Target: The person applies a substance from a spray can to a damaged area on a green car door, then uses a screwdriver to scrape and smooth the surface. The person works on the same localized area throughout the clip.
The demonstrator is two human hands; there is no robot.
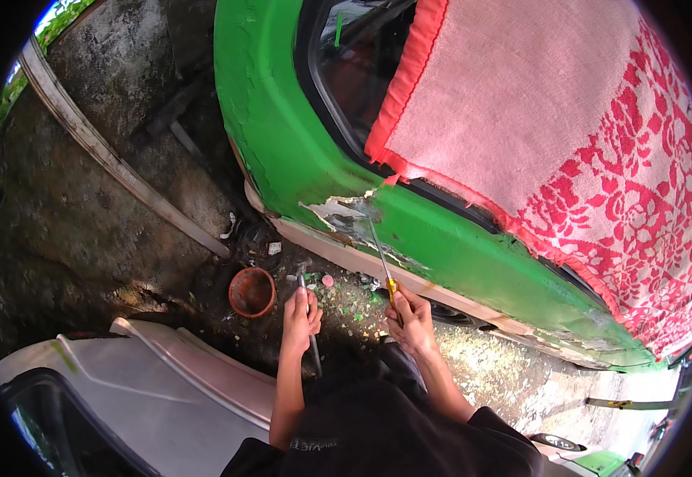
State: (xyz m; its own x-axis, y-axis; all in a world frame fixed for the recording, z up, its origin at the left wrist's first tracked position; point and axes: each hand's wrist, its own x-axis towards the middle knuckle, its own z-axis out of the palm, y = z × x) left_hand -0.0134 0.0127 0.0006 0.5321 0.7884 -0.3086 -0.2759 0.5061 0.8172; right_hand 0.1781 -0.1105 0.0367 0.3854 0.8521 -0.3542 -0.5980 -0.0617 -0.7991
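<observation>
My right hand grips a screwdriver by its yellow handle. Its long metal shaft slants up and left, and the tip meets the damaged patch on the green car body, where paint and filler have broken away. In my left hand is a hammer, fingers wrapped round its dark handle, with the head upward. The hammer is held apart from both the screwdriver and the car.
A red patterned blanket drapes over the car's window. At left stand a clay pot and a curved metal strip. A silver car is close by at lower left. Paint chips litter the ground.
</observation>
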